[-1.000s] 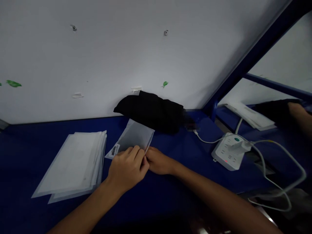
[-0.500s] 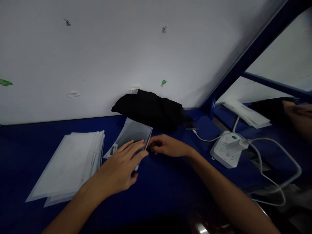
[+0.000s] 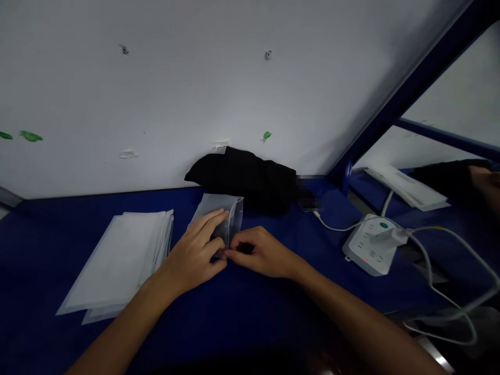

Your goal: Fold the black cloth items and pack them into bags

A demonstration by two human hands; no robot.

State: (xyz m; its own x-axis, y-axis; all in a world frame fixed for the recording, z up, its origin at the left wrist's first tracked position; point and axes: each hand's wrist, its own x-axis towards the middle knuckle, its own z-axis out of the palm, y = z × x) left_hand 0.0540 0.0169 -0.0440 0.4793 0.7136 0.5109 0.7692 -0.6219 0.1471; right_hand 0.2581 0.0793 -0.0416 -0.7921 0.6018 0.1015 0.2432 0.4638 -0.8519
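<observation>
A frosted plastic zip bag (image 3: 211, 202) lies on the blue tabletop (image 3: 250, 323), its right edge lifted and folded up. My left hand (image 3: 195, 250) rests across the bag, fingers stretched out and apart, hiding its lower left part. At the bag's near right corner, my right hand (image 3: 261, 252) pinches the edge between thumb and index finger. The exact spot under those fingertips is too small to make out. Left of my left hand is a stack of similar frosted bags (image 3: 117, 260), slightly fanned.
Behind the bag, a black cloth bundle (image 3: 242, 174) lies against the white wall (image 3: 195, 78). To the right stands a white power strip (image 3: 369, 245) with a plugged-in charger and loose cables (image 3: 429, 271). A blue-framed mirror (image 3: 441, 135) leans at the far right.
The bag's right edge has been folded upward. My right hand has moved in to pinch its near corner, and my left hand has shifted slightly. The view has turned a little left.
</observation>
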